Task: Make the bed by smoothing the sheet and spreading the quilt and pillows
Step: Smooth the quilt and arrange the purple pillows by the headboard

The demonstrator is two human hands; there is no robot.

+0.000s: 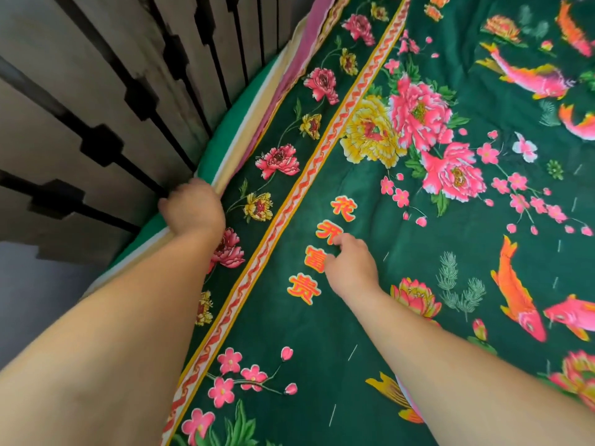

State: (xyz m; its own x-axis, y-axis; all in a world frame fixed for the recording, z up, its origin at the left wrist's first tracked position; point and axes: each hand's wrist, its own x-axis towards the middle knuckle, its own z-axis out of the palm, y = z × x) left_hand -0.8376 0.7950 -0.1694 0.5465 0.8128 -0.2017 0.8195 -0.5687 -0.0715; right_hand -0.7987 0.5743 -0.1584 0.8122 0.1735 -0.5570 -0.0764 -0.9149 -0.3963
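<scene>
**Two hands on one green quilt**

By the slatted headboard (pixel 106 91), the left hand (pixel 193 210) curls its fingers over the edge of the dark green quilt (pixel 402 300), gripping it. Further right, the right hand (pixel 352 265) rests on top, fingers loosely bent, pinching nothing visible. Peonies and koi cover the quilt, spread across the bed.

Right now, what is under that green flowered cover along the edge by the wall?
Under the flowered cover, pink, cream and plain green layers show along the edge, where the left hand grips. Everything beneath the cover's middle is hidden.
</scene>
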